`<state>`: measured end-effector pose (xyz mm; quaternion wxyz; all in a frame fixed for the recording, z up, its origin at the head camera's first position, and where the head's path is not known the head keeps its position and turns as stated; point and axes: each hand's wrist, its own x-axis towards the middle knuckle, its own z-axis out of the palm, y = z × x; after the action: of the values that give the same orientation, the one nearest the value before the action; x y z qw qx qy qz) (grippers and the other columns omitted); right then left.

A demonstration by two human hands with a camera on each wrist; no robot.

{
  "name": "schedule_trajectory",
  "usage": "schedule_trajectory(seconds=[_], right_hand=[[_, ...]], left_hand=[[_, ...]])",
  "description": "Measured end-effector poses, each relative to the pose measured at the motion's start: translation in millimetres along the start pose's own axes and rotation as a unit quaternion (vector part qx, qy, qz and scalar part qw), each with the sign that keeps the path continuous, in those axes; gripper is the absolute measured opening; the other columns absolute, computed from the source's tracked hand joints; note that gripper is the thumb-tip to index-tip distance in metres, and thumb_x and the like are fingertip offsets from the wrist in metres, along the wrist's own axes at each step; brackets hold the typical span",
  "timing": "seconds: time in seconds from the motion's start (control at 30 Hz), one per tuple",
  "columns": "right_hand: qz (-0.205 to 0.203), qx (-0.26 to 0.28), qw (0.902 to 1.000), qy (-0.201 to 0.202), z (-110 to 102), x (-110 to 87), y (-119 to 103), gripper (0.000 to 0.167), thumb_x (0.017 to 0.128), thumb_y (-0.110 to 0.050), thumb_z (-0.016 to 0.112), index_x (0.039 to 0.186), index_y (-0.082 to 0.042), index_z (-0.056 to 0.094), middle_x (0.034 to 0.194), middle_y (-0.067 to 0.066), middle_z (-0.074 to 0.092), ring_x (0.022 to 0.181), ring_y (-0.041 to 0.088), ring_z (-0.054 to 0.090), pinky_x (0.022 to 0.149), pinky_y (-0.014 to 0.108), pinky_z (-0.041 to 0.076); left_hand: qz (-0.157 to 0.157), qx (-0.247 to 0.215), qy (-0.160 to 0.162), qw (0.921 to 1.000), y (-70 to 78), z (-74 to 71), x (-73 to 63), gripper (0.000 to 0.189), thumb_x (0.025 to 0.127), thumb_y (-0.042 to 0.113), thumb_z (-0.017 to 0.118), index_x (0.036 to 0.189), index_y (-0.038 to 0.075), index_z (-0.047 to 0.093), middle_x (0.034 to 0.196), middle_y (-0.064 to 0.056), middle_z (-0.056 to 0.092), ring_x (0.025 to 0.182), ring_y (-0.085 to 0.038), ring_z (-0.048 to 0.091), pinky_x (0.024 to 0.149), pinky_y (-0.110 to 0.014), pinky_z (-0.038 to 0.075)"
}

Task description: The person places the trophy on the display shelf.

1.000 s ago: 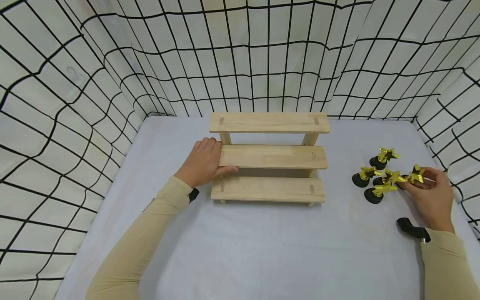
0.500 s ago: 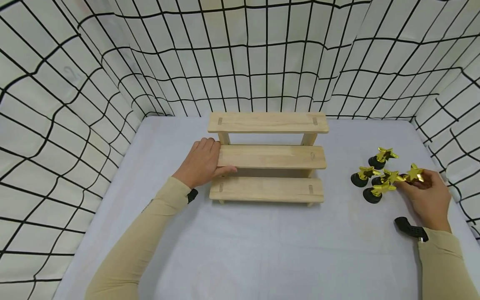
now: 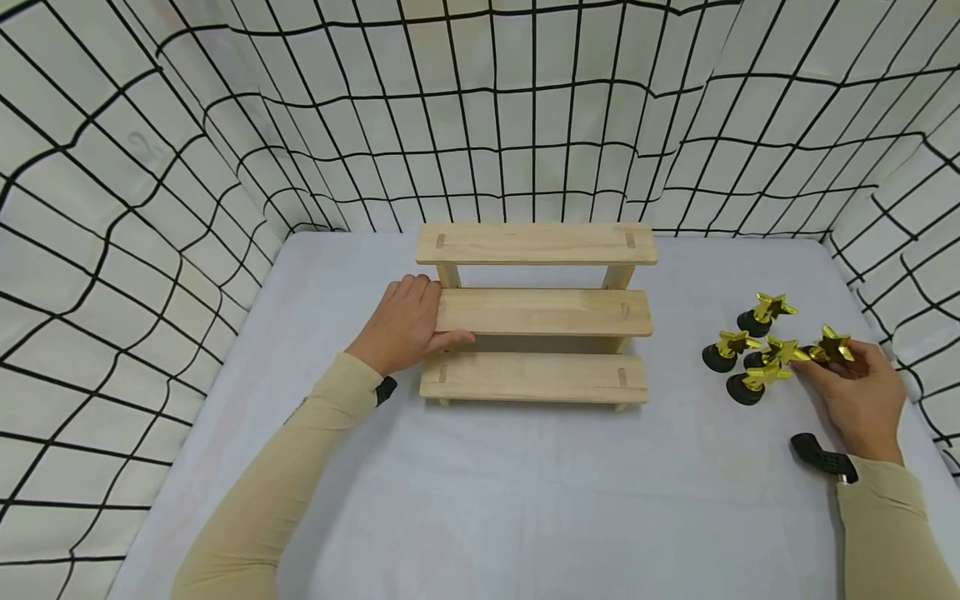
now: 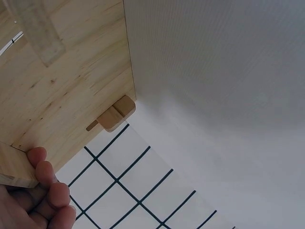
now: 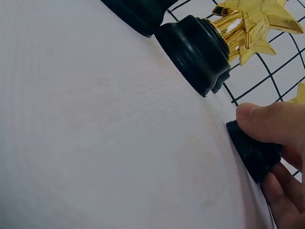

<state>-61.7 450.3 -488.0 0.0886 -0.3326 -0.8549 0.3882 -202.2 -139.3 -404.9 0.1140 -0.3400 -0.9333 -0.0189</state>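
A three-tier wooden shelf stand (image 3: 543,312) is on the white-covered table in the head view. At its left end my left hand (image 3: 401,325) grips the middle board, thumb along the front edge. The left wrist view shows those curled fingers (image 4: 45,171) at the board's end. On the right, my right hand (image 3: 862,400) holds a gold star trophy (image 3: 831,344). Thumb and fingers close on its black base (image 5: 252,152), which sits at the table surface in the right wrist view. Part of that trophy is hidden by the hand.
Just left of the held trophy several more star trophies (image 3: 765,312) stand close together, their stars overlapping in view. Black grid panels (image 3: 536,117) with white backing wall in the table's back and sides. A black wrist device (image 3: 821,457) juts from the right wrist.
The held trophy's star has turned a little in my right hand, while that hand has shifted only slightly. My left hand keeps its grip on the stand, and the other trophies stay put.
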Motion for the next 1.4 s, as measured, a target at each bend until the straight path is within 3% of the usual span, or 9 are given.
schedule_trajectory(seconds=[0.37, 0.43, 0.6, 0.8, 0.97, 1.23, 1.4], right_hand=[[0.016, -0.002, 0.9995, 0.025, -1.6, -3.5, -1.8, 0.069, 0.094, -0.036, 0.076, 0.154, -0.022, 0.046, 0.124, -0.028, 0.051, 0.106, -0.017, 0.048, 0.110, 0.014, 0.044], [0.014, -0.007, 0.9996, 0.025, -2.6, -4.2, -1.5, 0.069, 0.094, -0.037, 0.076, 0.154, -0.022, 0.047, 0.125, -0.027, 0.051, 0.105, -0.018, 0.047, 0.110, 0.014, 0.044], [-0.022, -0.013, 0.9996, 0.009, -8.4, -4.2, -0.3, 0.070, 0.094, -0.039, 0.075, 0.154, -0.016, 0.046, 0.108, -0.037, 0.042, 0.094, -0.022, 0.042, 0.086, 0.001, 0.040], [-0.002, -0.034, 0.9994, 0.009, -15.0, -4.5, 0.1, 0.071, 0.097, -0.040, 0.071, 0.157, -0.017, 0.041, 0.119, -0.029, 0.047, 0.100, -0.021, 0.042, 0.098, 0.011, 0.045], [-0.011, -0.010, 0.9998, 0.009, -20.6, -4.4, -2.4, 0.071, 0.097, -0.034, 0.072, 0.157, -0.017, 0.039, 0.109, -0.037, 0.039, 0.099, -0.020, 0.044, 0.079, 0.000, 0.041], [-0.020, -0.017, 0.9997, 0.000, -29.9, -8.4, -14.9, 0.074, 0.096, -0.040, 0.072, 0.158, -0.027, 0.035, 0.111, -0.039, 0.036, 0.110, -0.013, 0.046, 0.098, 0.008, 0.047], [-0.056, -0.034, 0.9977, 0.013, -34.9, -11.8, -20.1, 0.060, 0.096, -0.038, 0.072, 0.148, -0.031, 0.042, 0.107, -0.039, 0.036, 0.106, -0.017, 0.042, 0.104, 0.012, 0.048]], left_hand=[[0.002, -0.002, 0.004, 1.0000, 1.4, 0.9, 1.3, 0.078, 0.087, 0.074, 0.063, 0.104, -0.001, 0.056, 0.089, -0.014, 0.056, 0.085, -0.031, 0.050, 0.074, -0.039, 0.039], [0.004, -0.003, 0.007, 1.0000, 1.3, 0.7, 1.3, 0.080, 0.088, 0.077, 0.060, 0.104, -0.002, 0.057, 0.089, -0.014, 0.057, 0.085, -0.031, 0.050, 0.074, -0.040, 0.040], [0.003, -0.002, 0.011, 0.9999, 0.0, 1.3, 1.3, 0.088, 0.088, 0.085, 0.046, 0.103, -0.001, 0.057, 0.089, -0.014, 0.057, 0.085, -0.031, 0.051, 0.074, -0.039, 0.040], [0.006, -0.004, 0.018, 0.9998, 0.8, 2.3, 1.8, 0.076, 0.086, 0.072, 0.068, 0.103, -0.002, 0.057, 0.089, -0.015, 0.057, 0.086, -0.033, 0.052, 0.075, -0.040, 0.040], [0.008, 0.003, 0.023, 0.9997, 0.7, 2.5, 1.8, 0.076, 0.085, 0.071, 0.069, 0.103, -0.002, 0.057, 0.089, -0.015, 0.057, 0.084, -0.032, 0.051, 0.074, -0.040, 0.040], [0.000, -0.005, 0.014, 0.9999, -0.6, 2.7, -0.9, 0.076, 0.086, 0.072, 0.067, 0.102, -0.001, 0.057, 0.086, -0.013, 0.055, 0.082, -0.030, 0.048, 0.073, -0.039, 0.038], [-0.002, -0.009, 0.014, 0.9999, -1.6, 4.2, -0.9, 0.077, 0.086, 0.072, 0.067, 0.103, -0.002, 0.057, 0.086, -0.013, 0.055, 0.082, -0.030, 0.049, 0.073, -0.038, 0.038]])
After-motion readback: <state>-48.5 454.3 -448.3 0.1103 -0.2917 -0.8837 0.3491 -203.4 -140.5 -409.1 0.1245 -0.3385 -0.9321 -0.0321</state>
